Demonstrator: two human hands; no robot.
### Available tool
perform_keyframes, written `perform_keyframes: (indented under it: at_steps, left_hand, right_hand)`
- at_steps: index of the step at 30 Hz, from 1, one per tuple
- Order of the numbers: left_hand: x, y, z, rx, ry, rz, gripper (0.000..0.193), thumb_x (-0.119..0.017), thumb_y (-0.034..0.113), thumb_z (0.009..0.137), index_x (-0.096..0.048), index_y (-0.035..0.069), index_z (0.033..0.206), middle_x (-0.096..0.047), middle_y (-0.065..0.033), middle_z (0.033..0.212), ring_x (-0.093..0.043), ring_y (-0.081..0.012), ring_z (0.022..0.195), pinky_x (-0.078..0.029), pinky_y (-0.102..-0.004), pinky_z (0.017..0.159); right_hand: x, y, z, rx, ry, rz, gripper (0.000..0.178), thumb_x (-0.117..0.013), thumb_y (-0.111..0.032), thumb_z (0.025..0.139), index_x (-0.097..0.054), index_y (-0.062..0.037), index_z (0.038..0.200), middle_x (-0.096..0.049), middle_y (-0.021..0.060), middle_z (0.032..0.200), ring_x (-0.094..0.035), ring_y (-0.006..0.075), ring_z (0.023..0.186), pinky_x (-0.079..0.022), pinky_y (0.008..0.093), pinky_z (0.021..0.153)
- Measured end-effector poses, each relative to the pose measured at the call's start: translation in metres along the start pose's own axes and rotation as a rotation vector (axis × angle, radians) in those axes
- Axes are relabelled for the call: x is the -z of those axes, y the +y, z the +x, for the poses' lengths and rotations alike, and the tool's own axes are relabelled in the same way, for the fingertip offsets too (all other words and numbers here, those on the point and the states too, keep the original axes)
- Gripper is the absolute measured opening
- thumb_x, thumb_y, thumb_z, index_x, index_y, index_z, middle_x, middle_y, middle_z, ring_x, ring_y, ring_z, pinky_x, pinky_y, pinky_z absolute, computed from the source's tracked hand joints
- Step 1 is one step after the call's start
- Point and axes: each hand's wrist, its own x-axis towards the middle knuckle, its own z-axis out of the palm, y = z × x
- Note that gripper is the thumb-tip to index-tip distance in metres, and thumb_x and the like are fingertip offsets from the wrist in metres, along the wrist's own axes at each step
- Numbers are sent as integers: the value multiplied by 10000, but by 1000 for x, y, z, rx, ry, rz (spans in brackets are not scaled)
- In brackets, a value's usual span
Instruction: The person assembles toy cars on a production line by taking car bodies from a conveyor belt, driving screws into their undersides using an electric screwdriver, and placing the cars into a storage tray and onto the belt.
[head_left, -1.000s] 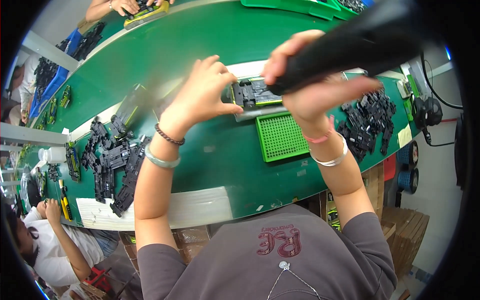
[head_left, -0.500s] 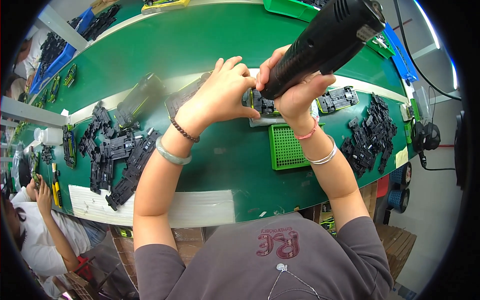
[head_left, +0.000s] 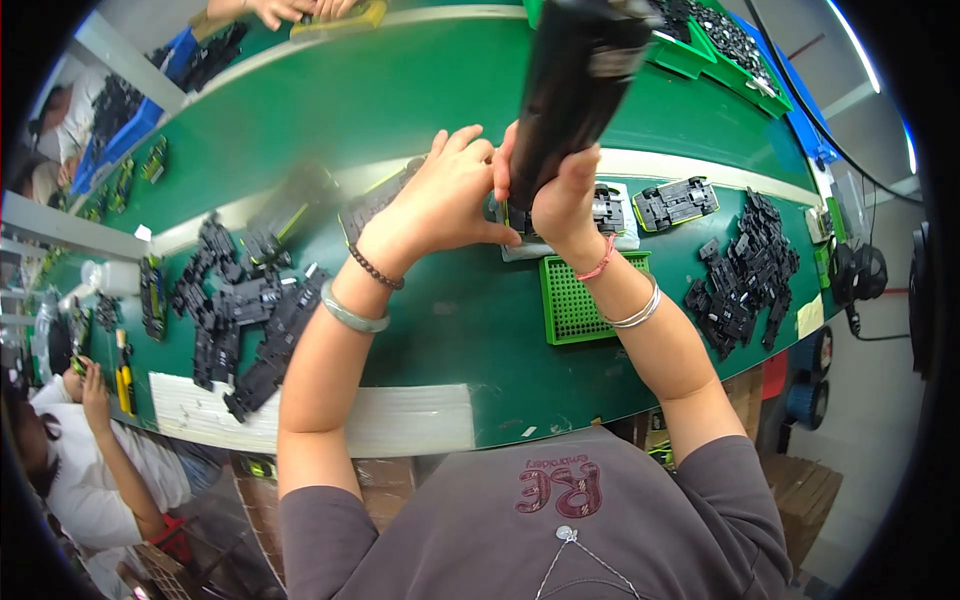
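Observation:
My right hand [head_left: 562, 195] is wrapped round a black cordless screwdriver [head_left: 578, 95], held upright with its lower end down over an upturned toy car [head_left: 607, 210]. The car shows a black underside and lies on a pale pad [head_left: 630, 232]. My left hand [head_left: 450, 195] grips the car's left end between thumb and fingers. The screwdriver's tip and most of the car are hidden behind my hands. Another upturned car [head_left: 676, 203] with a yellow-green edge lies just right of the pad. A further one [head_left: 372, 205] sits partly behind my left hand.
A green perforated tray [head_left: 575, 310] stands near my right forearm. Heaps of black chassis parts lie at right [head_left: 750, 275] and left [head_left: 240, 310]. Green bins [head_left: 715, 45] hold small parts at far right. Co-workers' hands [head_left: 290, 12] show at the far edge and at left [head_left: 92, 395].
The screwdriver has tipped more upright and shifted left with my right hand, uncovering more of the car. My left hand stays nearly in place. A co-worker's hands have appeared at the far edge.

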Motion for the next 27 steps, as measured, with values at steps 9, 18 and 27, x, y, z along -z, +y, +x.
perform_keyframes:
  at_steps: [9,18,27]
  left_hand:
    - [-13,4,8,-83,44,17,530,-828,274,554,-615,56,988,-549,-120,1101,-361,-399,1211,-321,-453,995]
    - [101,-18,30,139,265,-763,472,-612,164,846,-425,-19,1239,-539,-66,1110,-553,-123,970,-457,-260,830]
    - [53,-37,123,147,-136,136,423,-707,306,745,-610,8,1029,-652,-163,905,-627,-267,825,-490,-356,700]
  right_hand:
    - [29,-28,3,20,51,193,772,-421,-758,722,-498,5,808,-517,39,591,-510,96,496,-402,221,437]
    - [160,-105,-110,-103,378,-74,968,-280,-948,528,-416,-39,830,-491,54,608,-504,145,518,-441,272,506]
    - [168,-83,-133,-176,447,-77,941,-310,-927,555,-424,-36,837,-492,58,615,-508,145,531,-450,272,538]
